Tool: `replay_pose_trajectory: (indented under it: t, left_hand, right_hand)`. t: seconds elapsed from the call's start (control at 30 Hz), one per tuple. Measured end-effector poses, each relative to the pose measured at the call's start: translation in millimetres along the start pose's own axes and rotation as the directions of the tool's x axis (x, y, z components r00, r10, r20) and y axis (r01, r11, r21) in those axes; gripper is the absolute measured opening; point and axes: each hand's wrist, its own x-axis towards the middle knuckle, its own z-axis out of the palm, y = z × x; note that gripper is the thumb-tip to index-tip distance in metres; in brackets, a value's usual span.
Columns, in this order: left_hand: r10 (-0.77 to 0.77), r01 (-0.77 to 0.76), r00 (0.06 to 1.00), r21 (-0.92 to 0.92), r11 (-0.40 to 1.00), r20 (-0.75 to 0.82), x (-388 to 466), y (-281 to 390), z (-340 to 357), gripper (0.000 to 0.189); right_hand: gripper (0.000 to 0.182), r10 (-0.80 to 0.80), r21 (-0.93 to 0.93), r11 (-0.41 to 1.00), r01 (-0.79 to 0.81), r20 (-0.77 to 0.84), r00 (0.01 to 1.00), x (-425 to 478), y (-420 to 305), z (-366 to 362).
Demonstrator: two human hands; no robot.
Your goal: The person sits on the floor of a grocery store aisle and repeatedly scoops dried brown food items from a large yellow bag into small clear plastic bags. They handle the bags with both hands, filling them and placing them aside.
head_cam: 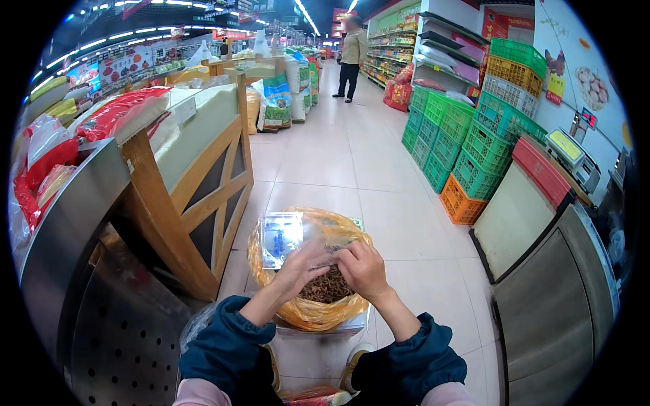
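Before me stands a container lined with a yellow-orange plastic bag point(325, 317), holding a heap of star anise point(327, 286). Over it my right hand point(363, 269) pinches the edge of a clear plastic bag point(325, 248) between thumb and fingers. My left hand point(302, 269) is slightly blurred, its fingers spread against or beside the clear bag; whether it grips the film is hard to tell. A clear packet with blue print point(281, 241) lies at the liner's left rim and shines with glare.
Wooden bins of white grain or flour point(203, 116) and a metal counter point(76, 198) stand left. Stacked plastic crates point(482, 152) and a cabinet with a scale point(574, 147) stand right. A person point(351, 56) stands in the aisle. A red package point(320, 398) lies near my feet.
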Motion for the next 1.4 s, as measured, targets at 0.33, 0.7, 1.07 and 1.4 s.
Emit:
replay_pose_trajectory:
  t: [0.33, 0.7, 1.07, 1.4]
  left_hand:
    - [0.090, -0.087, 0.990, 0.039, 0.995, -0.112, 3.9, -15.6, -9.1, 0.048]
    - [0.135, -0.133, 0.991, 0.077, 0.988, -0.020, 0.4, -50.7, 7.5, 0.054]
    - [0.045, -0.097, 0.993, 0.551, 0.829, 0.106, 1.4, -22.4, -18.7, 0.039]
    - [-0.038, 0.056, 0.995, -0.218, 0.974, 0.089, -1.2, -12.1, -2.0, 0.068]
  right_hand:
    - [0.028, 0.150, 0.387, 0.889, -0.245, 0.259, 0.954, -5.1, -12.7, 8.1]
    - [0.044, 0.525, 0.501, 0.568, -0.653, 0.390, 0.756, -21.8, -17.4, 42.2]
    - [0.017, 0.439, 0.541, 0.608, -0.581, 0.380, 0.814, -5.8, 2.8, 13.1]
    - [0.015, 0.114, 0.188, 0.976, -0.111, -0.006, 0.994, -1.0, -17.8, 8.2]
